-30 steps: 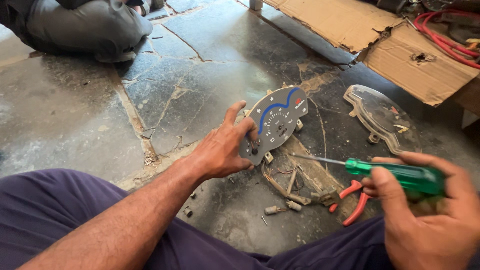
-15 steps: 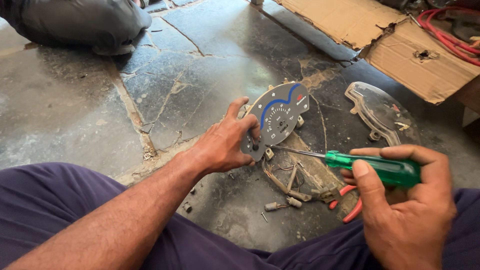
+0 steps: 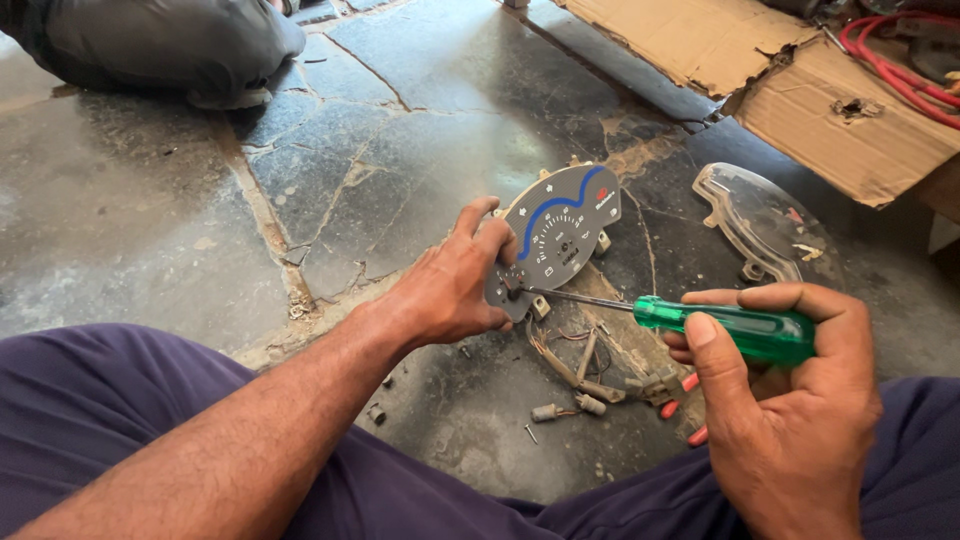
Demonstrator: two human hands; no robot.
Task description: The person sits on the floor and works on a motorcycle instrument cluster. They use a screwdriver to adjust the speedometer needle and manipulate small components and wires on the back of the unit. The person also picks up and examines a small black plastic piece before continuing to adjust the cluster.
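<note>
Over on the left, a dark stone floor (image 3: 150,230) is spreading out, cracked and dusty, with another person's grey-clad leg (image 3: 150,45) resting at the top edge. Moving inward, the left hand (image 3: 450,290) is gripping a grey gauge panel (image 3: 560,235) by its lower left edge, thumb and fingers pinching it so it is standing tilted above the floor. Below the panel, loose wires (image 3: 570,355), small connectors (image 3: 565,408) and a tiny screw (image 3: 530,433) are lying scattered on the stone. Further right, the right hand (image 3: 790,400) is wrapping firmly around the green handle of a screwdriver (image 3: 700,322), whose thin metal shaft is reaching leftward, its tip touching the panel's lower left corner beside the left fingers. Red-handled pliers (image 3: 685,395) are peeking out under that hand. Beyond, a clear plastic cover (image 3: 760,225) is lying flat on the floor, and torn cardboard (image 3: 800,90) with red cables (image 3: 900,65) is sitting at the top right.
</note>
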